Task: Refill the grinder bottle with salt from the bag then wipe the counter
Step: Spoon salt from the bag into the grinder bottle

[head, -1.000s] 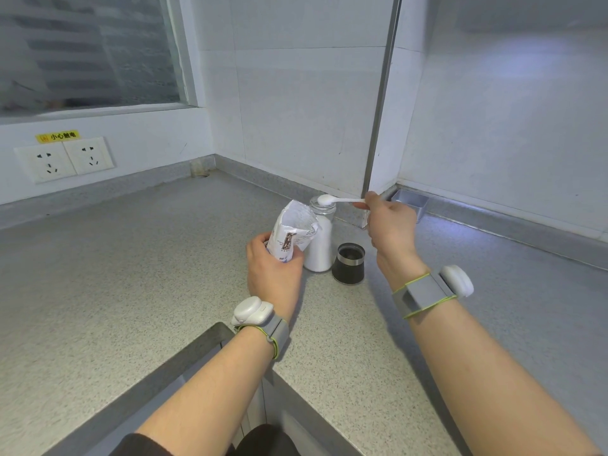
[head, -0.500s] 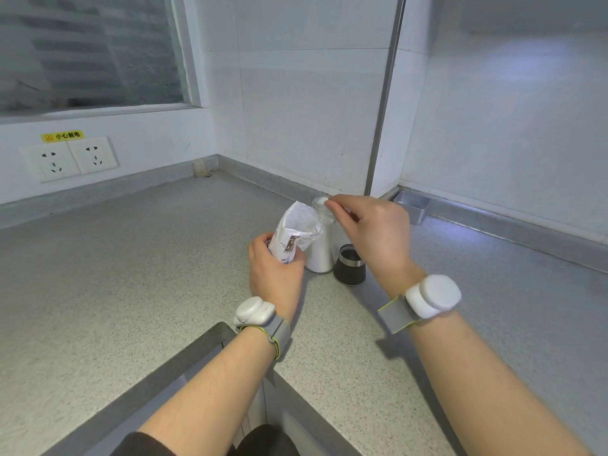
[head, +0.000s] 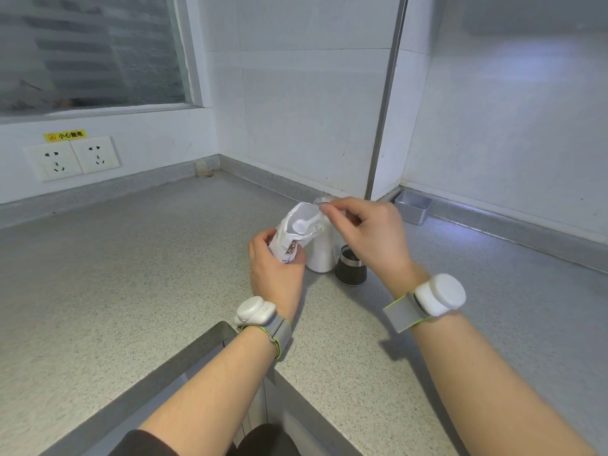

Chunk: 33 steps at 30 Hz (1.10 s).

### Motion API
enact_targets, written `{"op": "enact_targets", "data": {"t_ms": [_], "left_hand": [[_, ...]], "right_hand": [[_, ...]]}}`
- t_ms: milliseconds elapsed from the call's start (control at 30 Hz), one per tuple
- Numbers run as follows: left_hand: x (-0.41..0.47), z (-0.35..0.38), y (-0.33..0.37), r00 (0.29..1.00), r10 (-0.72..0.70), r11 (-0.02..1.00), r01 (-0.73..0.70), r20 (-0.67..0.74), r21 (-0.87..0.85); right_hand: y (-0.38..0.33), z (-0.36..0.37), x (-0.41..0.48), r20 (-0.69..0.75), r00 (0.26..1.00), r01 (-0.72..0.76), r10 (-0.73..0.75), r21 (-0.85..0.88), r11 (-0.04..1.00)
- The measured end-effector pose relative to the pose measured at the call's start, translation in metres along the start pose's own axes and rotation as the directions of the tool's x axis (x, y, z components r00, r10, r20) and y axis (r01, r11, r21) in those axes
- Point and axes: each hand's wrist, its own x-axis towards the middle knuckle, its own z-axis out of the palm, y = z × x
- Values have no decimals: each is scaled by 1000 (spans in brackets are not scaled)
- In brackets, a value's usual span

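**A:** Which step are you on?

**B:** The refill. Your left grip (head: 276,268) is wrapped round the bag (head: 291,245) and holds it upright and open just left of the bottle (head: 320,255). Your right grip (head: 368,238) is pinched closed at the bag's mouth, level with the bottle's rim. It holds something thin, a spoon (head: 320,212) by the look, though blur hides most of it.

**A:** And the bottle itself?

**B:** It stands uncapped on the desk (head: 131,274), white with salt well up its body. The dark cap (head: 350,266) sits just right of it.

**A:** What does your next move need?

**B:** A scoop, I'd judge. Dip into the bag, lift the spoon level, carry it right over the bottle's narrow mouth, then tip. Hold the bag steady, because any spill lands around the bottle. The wiping is not yet begun, and I see no cloth.
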Motion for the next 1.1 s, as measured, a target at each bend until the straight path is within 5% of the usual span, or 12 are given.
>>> {"op": "enact_targets", "data": {"t_ms": [100,233,533,633,767,1100], "left_hand": [[-3,-3,3,985,162,986,-159,65,-60],[-5,-5,5,951,289,955,-280,110,-92],[-4,-4,6,933,333,941,-320,140,-107],[-3,-2,2,950,293,952,-281,106,-120],[-2,-1,0,961,262,960,-250,84,-127],[0,-1,2,999,-52,995,51,-1,81]], "right_hand": [[3,5,-4,169,981,133,-93,-247,960],[11,13,-8,487,872,140,53,-352,925],[1,7,-3,623,778,-66,84,-52,996],[-1,4,-2,619,779,-269,101,185,945],[3,4,-1,582,768,-490,269,263,831],[4,4,9,317,712,-702,627,356,617]]}}
